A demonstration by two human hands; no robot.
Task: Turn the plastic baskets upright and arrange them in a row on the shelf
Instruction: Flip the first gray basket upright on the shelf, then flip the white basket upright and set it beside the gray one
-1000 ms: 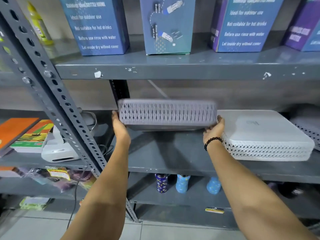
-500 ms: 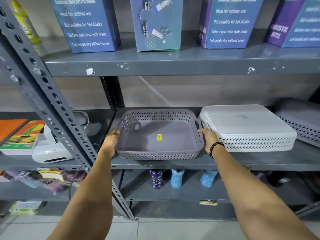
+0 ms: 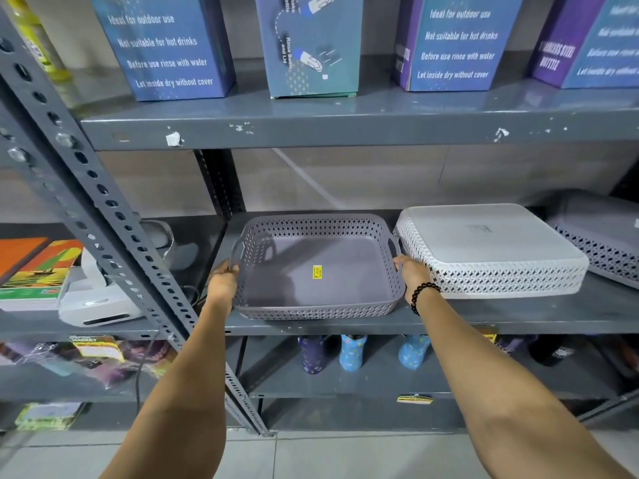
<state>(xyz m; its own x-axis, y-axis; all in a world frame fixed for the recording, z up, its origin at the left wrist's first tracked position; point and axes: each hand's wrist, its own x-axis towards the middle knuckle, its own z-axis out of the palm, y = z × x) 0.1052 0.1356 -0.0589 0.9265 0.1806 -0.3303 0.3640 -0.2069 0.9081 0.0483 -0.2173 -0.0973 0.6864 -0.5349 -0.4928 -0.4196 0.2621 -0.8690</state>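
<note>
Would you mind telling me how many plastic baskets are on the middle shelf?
3: a grey basket upright between both hands, a white basket upside down beside it, and another grey basket upside down, cut off at the frame's right edge; more may be hidden.

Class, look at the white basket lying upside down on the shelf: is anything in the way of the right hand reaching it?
Nothing visible. The right hand grips the grey basket right beside the white basket, with only a bare gap between them.

- Grey basket (image 3: 318, 271): lattice-walled, upright, open side up, yellow sticker inside, at the shelf's (image 3: 518, 319) front edge.
- White basket (image 3: 491, 250): upside down, just beside it.
- Another grey basket (image 3: 601, 233): inverted, tilted, far right.
</note>
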